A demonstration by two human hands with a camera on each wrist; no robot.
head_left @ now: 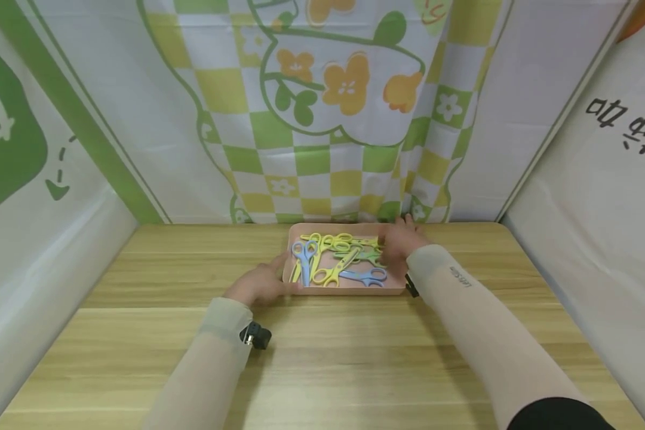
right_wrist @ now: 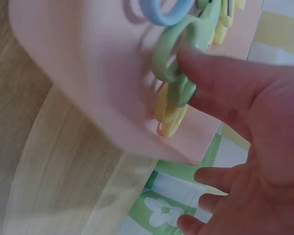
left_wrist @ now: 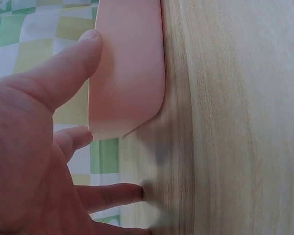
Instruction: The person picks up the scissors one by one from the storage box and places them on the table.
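Note:
A pink tray (head_left: 349, 291) at the back of the table holds several pairs of scissors. Yellow scissors (head_left: 330, 276), blue scissors (head_left: 304, 260) and green scissors (right_wrist: 169, 51) lie mixed, some overlapping. At the tray's front left corner is my left hand (head_left: 260, 283), thumb against the wall and forefinger at the corner; its other fingers stretch past the tray toward the table. My right hand (head_left: 402, 242) reaches over the right end. Its thumb lies at a green handle loop and pinches it, the forefinger partly hidden beneath. The remaining fingers of that hand are outside the tray.
Behind the tray a checked green and yellow curtain (head_left: 312, 161) meets the back edge of the wooden table (head_left: 333, 352). White printed panels rise on the left and right. More blue scissors (head_left: 364, 276) lie near the tray's front right.

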